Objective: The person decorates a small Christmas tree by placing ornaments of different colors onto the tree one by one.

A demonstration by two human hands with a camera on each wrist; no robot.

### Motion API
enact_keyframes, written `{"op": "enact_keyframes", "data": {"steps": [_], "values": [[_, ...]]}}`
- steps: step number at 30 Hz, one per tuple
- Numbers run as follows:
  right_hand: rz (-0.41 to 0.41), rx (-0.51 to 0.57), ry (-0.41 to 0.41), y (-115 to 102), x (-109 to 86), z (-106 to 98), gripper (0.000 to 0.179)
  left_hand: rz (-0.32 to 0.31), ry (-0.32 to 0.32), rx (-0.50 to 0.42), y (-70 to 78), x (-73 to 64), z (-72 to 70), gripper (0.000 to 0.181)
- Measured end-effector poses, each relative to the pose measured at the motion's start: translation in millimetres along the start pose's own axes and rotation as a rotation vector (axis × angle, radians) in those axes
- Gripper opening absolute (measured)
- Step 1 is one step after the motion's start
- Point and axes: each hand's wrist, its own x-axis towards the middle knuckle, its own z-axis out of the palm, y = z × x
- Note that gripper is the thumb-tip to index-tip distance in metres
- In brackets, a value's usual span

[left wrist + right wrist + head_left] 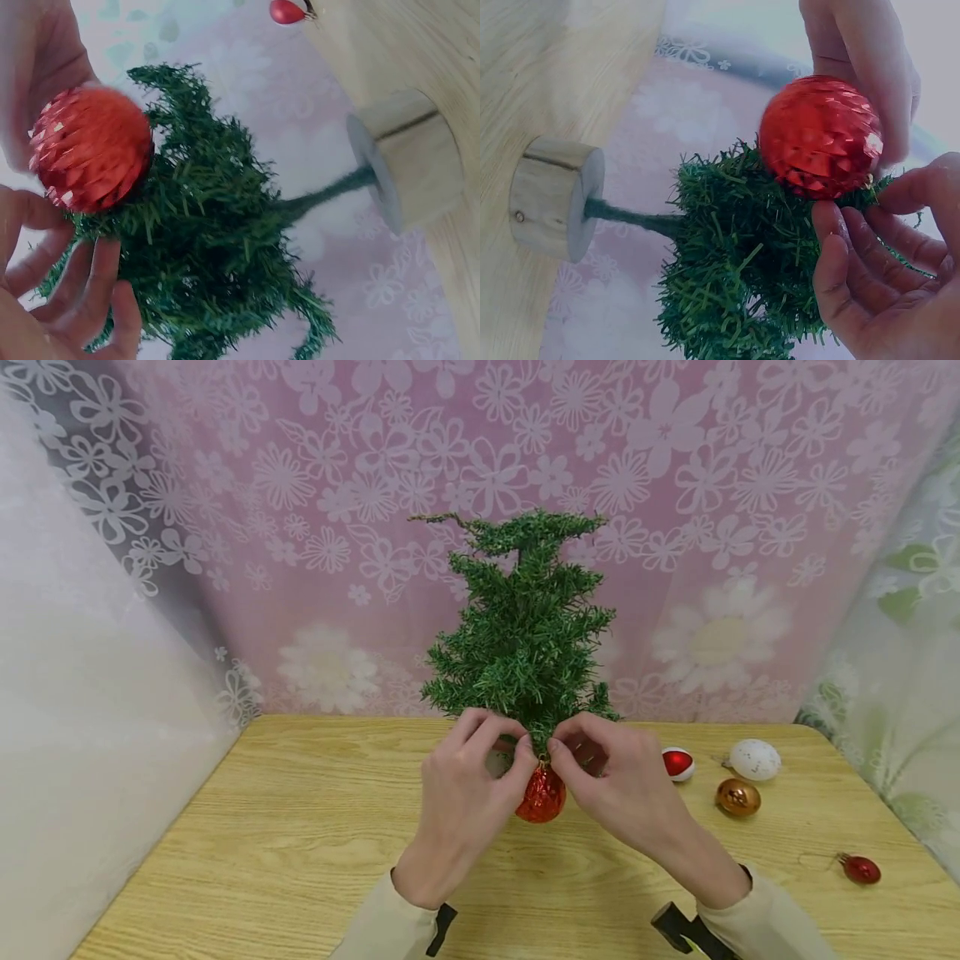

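Observation:
A small artificial Christmas tree [532, 643] stands upright on a round wooden base [424, 161]. At its front, low among the branches, a shiny red Christmas ball [542, 797] hangs under both hands. My left hand [461, 785] pinches with thumb and forefinger at the top of the ball, its other fingers against the greenery. From the other side my right hand [633, 785] pinches at the gold cap [868, 182], fingertips close to those of the left. What lies between the left fingertips is mostly hidden.
Right of the tree on the wooden table [300, 827] lie a red and white ornament [678, 764], a white one [754, 760], a copper-coloured one [738, 797] and a small dark red one [860, 869]. A pink flowered curtain [360, 527] hangs behind.

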Motion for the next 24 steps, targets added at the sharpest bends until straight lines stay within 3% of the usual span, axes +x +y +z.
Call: {"op": "enact_keyframes", "data": {"steps": [9,18,24], "values": [[-0.107,-0.091,-0.03,9.1,-9.0,1.2,0.02,0.18,-0.047,0.114,-12.5,-7.1,-0.6,0.006],[-0.183,-0.136,-0.014,12.6,-12.6,5.3,0.02,0.244,-0.042,0.128,-16.8,-8.5,1.1,0.005],[-0.207,-0.147,0.001,13.4,-13.9,-2.7,0.021,0.255,-0.012,0.134,-16.4,-7.1,-1.7,0.006]]}}
